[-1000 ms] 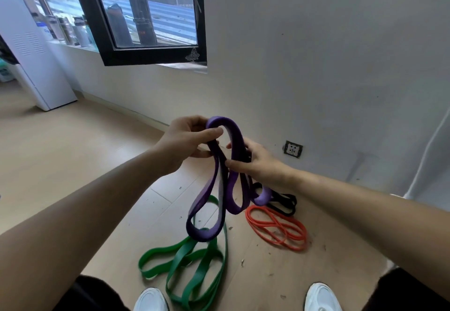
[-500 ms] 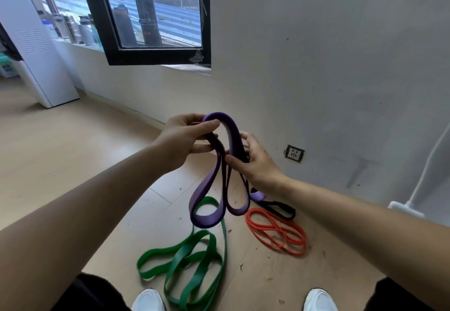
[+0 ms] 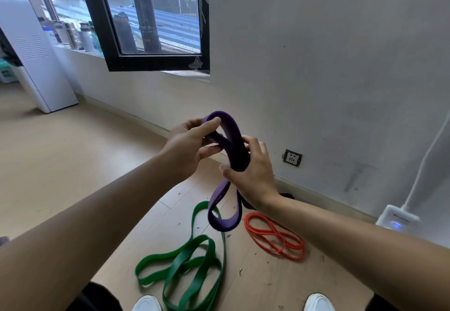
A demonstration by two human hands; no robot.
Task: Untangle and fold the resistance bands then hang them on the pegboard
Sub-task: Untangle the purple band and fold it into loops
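Over wooden floor (image 3: pixel 60 164), raised hands (image 3: pixel 187 147) (image 3: pixel 255 174) grip looped purple band (image 3: pixel 230 125).

Purple band (image 3: pixel 222 224) — wide, doubled into hanging loops, raised above the floor. Green band (image 3: pixel 194 220) sprawled in loose loops on the floor; thin orange band (image 3: pixel 275 239) coiled beside it — black band (image 3: pixel 287 196) mostly hidden.

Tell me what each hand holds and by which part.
Both hold the purple band: the left hand grips the top bend of its loop, and the right hand grips the bunched strands just below.
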